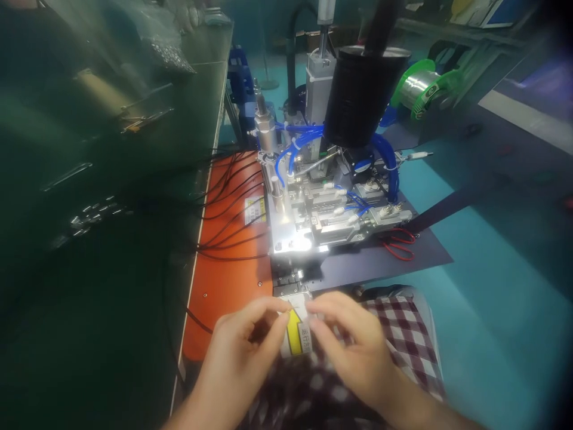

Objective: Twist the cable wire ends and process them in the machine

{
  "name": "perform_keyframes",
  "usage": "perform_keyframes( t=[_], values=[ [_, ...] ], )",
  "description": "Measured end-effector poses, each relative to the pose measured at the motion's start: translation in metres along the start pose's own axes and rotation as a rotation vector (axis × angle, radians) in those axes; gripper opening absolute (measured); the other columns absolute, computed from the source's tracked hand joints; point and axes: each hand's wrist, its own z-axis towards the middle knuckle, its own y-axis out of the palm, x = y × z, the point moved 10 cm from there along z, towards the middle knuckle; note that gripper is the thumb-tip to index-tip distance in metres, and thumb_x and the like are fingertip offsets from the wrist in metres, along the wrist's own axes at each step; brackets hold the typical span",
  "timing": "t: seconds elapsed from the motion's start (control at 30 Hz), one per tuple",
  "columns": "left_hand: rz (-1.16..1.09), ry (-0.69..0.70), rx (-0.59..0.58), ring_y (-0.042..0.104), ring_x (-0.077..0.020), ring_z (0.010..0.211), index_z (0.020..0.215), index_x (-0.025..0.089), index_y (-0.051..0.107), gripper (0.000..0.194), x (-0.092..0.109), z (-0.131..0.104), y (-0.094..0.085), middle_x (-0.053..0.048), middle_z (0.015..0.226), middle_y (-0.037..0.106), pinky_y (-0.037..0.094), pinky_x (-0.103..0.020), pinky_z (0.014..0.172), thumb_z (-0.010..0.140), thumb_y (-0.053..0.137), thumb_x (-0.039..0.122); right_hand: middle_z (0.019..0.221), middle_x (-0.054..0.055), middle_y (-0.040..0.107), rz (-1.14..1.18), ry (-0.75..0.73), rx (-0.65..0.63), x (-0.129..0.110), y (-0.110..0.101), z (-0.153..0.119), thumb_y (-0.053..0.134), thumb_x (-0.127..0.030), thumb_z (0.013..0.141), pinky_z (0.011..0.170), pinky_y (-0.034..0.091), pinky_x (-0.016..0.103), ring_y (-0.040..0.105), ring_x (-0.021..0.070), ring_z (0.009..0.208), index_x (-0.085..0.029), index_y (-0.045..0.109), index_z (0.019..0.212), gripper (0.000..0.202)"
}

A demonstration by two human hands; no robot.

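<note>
Both left hand and right hand pinch thumb toward forefinger over a yellow-arrow label; cannot tell what they grasp.

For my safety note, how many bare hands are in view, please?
2: the left hand is left of the yellow arrow, and the right hand is right of it. I see no others.
</note>
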Motion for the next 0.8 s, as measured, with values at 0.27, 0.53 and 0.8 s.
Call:
perform_keyframes(
  t=[0.27, 0.53, 0.8],
  values=[
    [0.009, 0.007, -0.044, 0.049, -0.0110, 0.051, 0.089, 0.023, 0.066, 0.018, 0.005, 0.002, 0.005, 0.004, 0.059, 0.058, 0.038, -0.020, 0.048, 0.086, 0.055, 0.037, 0.049, -0.006, 0.049, 0.451, 0.627, -0.093, 0.043, 0.030, -0.001, 0.063, -0.021, 0.077, 0.041, 0.036, 0.021, 0.044, 0.0080, 0.040, -0.017, 0.063, 0.073, 0.006],
    [-0.172, -0.096, -0.051, 0.049, -0.0119, 0.051, 0.098, 0.021, 0.062, 0.025, -0.008, -0.002, 0.008, 0.003, 0.060, 0.056, 0.042, -0.021, 0.049, 0.087, 0.054, 0.043, 0.040, -0.010, 0.039, 0.923, 0.913, -0.148, 0.044, 0.067, -0.019, 0.062, -0.026, 0.078, 0.039, 0.019, 0.017, 0.027, 0.0031, 0.037, -0.016, 0.053, 0.063, 0.020],
    [-0.238, -0.088, -0.087, 0.051, -0.0101, 0.051, 0.099, 0.020, 0.065, 0.023, 0.002, 0.008, 0.009, -0.001, 0.074, 0.064, 0.043, -0.020, 0.049, 0.085, 0.058, 0.037, 0.037, -0.011, 0.040, 0.756, 0.853, -0.150, 0.049, 0.055, -0.015, 0.057, -0.022, 0.081, 0.039, 0.025, 0.017, 0.032, 0.0043, 0.035, -0.017, 0.053, 0.066, 0.016]
  ],
)
